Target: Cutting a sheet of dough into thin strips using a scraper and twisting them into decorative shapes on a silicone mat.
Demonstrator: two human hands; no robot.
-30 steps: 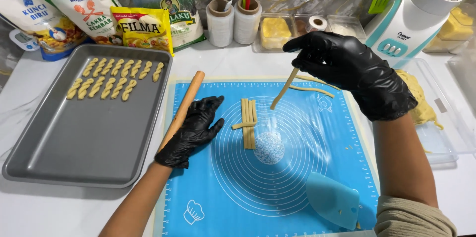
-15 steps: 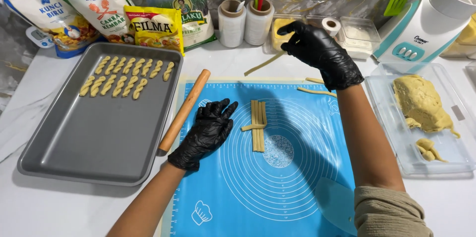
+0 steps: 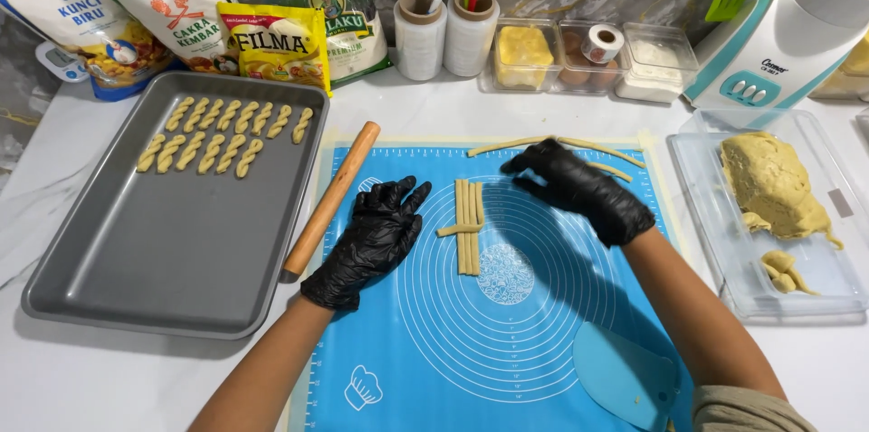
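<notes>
Left hand (image 3: pixel 376 237) lies flat, fingers spread, on the blue baking mat (image 3: pixel 507 341) beside the dough strips (image 3: pixel 468 224); right hand (image 3: pixel 579 188), fingers loosely curled, empty, hovers near the mat's top edge; bare mat below.

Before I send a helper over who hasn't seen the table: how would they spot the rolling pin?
Find the blue mat in the middle of the counter. Along its left edge, beside the grey tray, lies the rolling pin, just left of the left hand. It is the only plain wooden rod there.
</notes>
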